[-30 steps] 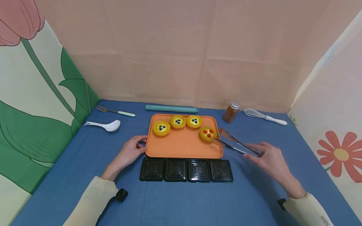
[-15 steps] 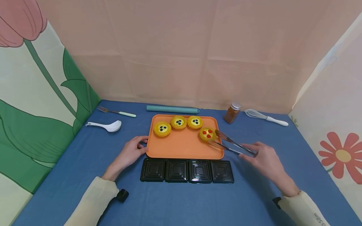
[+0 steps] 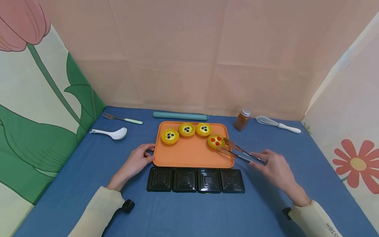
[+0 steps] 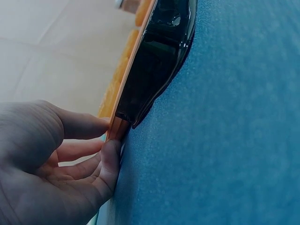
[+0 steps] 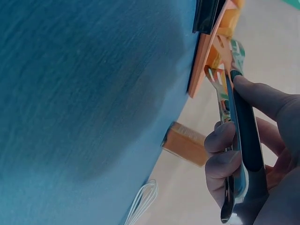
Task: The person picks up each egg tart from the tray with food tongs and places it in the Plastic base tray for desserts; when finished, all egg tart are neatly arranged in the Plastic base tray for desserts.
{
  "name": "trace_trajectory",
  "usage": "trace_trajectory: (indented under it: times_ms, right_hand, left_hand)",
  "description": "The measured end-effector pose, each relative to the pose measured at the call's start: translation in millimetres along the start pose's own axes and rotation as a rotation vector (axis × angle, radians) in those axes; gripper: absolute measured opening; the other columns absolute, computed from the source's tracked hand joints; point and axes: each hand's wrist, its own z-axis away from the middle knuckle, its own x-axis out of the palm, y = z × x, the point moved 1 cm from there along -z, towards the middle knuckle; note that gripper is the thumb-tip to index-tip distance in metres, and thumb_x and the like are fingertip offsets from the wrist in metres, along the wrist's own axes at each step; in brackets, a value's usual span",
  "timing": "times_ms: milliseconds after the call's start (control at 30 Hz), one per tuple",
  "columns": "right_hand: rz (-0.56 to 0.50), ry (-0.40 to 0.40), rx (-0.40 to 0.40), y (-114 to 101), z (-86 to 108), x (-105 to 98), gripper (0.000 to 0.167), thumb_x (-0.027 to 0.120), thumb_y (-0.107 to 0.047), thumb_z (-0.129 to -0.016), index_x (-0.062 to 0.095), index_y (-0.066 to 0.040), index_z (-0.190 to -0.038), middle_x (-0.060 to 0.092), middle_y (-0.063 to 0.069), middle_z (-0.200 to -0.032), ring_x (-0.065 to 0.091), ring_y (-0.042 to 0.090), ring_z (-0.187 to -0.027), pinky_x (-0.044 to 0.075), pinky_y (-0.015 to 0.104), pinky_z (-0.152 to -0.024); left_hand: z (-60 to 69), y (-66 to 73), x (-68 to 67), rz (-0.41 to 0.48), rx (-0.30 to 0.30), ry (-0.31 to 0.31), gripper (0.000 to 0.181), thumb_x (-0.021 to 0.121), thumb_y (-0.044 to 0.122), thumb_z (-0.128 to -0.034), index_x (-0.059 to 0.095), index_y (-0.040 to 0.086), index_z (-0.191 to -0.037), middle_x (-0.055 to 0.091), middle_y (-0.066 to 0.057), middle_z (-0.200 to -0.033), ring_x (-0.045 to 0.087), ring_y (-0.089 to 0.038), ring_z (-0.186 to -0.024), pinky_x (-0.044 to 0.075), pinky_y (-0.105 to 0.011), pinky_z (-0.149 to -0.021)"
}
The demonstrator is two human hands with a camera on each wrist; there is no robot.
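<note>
In the head view my left hand (image 3: pixel 139 159) holds the left edge of an orange tray (image 3: pixel 183 156). The left wrist view shows thumb and fingertips curled at the tray's corner (image 4: pixel 118 129). My right hand (image 3: pixel 276 169) grips metal tongs (image 3: pixel 244 153), whose two tips stand on either side of an egg tart with red dots (image 3: pixel 215 141) on the tray's right side. The right wrist view shows thumb and fingers around the tongs (image 5: pixel 246 126). Towards the back of the tray sit egg tarts with dark blue dots (image 3: pixel 170 136). A black tray with several square compartments (image 3: pixel 185 180) lies in front.
A teal rolling pin (image 3: pixel 180 116) lies behind the orange tray. At right are a brown jar with a silver lid (image 3: pixel 242 120) and a whisk (image 3: pixel 276 124); at left, a fork (image 3: pixel 122 118) and a white spoon (image 3: pixel 111 133). Fabric walls enclose the blue tabletop (image 3: pixel 183 214).
My right hand has moved left with the tongs, bringing their tips around the red-dotted tart, which has shifted slightly left. The left hand stays at the tray's edge.
</note>
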Motion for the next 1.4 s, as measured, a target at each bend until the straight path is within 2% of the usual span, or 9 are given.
trace_trajectory:
  times_ms: [200, 433, 700, 1067, 1200, 1400]
  right_hand:
    - [-0.009, 0.007, 0.005, 1.1, 1.7, 0.9, 0.04, 0.084, -0.02, -0.084, 0.075, -0.006, -0.121, 0.065, 0.007, -0.095, 0.055, 0.014, -0.067, 0.039, 0.028, -0.046]
    - [-0.001, 0.019, 0.008, 4.8, 5.9, 0.1, 0.04, 0.081, -0.025, -0.087, 0.074, -0.008, -0.123, 0.067, 0.013, -0.105, 0.059, 0.014, -0.069, 0.04, 0.028, -0.046]
    - [-0.02, 0.04, 0.013, 6.9, 16.3, -5.4, 0.041, 0.082, -0.025, -0.087, 0.074, -0.009, -0.124, 0.066, 0.013, -0.107, 0.056, 0.013, -0.067, 0.039, 0.028, -0.045]
    - [-0.017, 0.131, -0.03, 3.1, 42.5, -16.9, 0.04, 0.086, -0.019, -0.082, 0.077, -0.01, -0.119, 0.066, 0.005, -0.098, 0.055, 0.006, -0.065, 0.043, 0.025, -0.049]
    - [-0.03, 0.144, -0.007, -0.6, 54.4, -21.3, 0.04, 0.087, -0.015, -0.079, 0.077, -0.01, -0.118, 0.066, 0.003, -0.096, 0.053, 0.005, -0.066, 0.045, 0.025, -0.051]
    - [-0.016, 0.144, 0.048, -3.7, 76.6, -26.1, 0.041, 0.089, -0.017, -0.077, 0.078, -0.014, -0.117, 0.065, -0.001, -0.095, 0.05, 0.002, -0.064, 0.044, 0.024, -0.051]
  left_hand:
    - [-0.6, -1.8, 2.0, 0.001, 0.0, -0.005, 0.047, 0.065, 0.009, -0.0976, 0.053, -0.004, -0.141, 0.058, -0.016, -0.124, 0.056, -0.022, -0.089, 0.047, -0.036, -0.075]
    - [-0.6, -0.1, 2.3, 0.003, -0.007, -0.008, 0.047, 0.065, 0.009, -0.0979, 0.052, -0.004, -0.142, 0.058, -0.016, -0.124, 0.056, -0.022, -0.09, 0.047, -0.036, -0.076]
    - [-0.7, 0.5, 0.9, 0.001, -0.009, -0.001, 0.047, 0.065, 0.008, -0.0977, 0.052, -0.004, -0.141, 0.057, -0.017, -0.124, 0.057, -0.023, -0.091, 0.048, -0.037, -0.077]
    - [-0.3, -0.8, 0.1, -0.003, -0.01, -0.001, 0.048, 0.064, 0.01, -0.0981, 0.052, -0.003, -0.142, 0.057, -0.017, -0.125, 0.057, -0.023, -0.091, 0.048, -0.035, -0.076]
    - [0.2, -0.9, -0.3, 0.001, -0.002, 0.002, 0.047, 0.064, 0.01, -0.098, 0.052, -0.004, -0.142, 0.057, -0.017, -0.124, 0.056, -0.023, -0.09, 0.047, -0.036, -0.075]
    - [0.2, -1.6, 0.1, 0.001, 0.009, 0.002, 0.047, 0.065, 0.009, -0.0978, 0.052, -0.004, -0.141, 0.058, -0.017, -0.124, 0.057, -0.023, -0.09, 0.048, -0.037, -0.076]
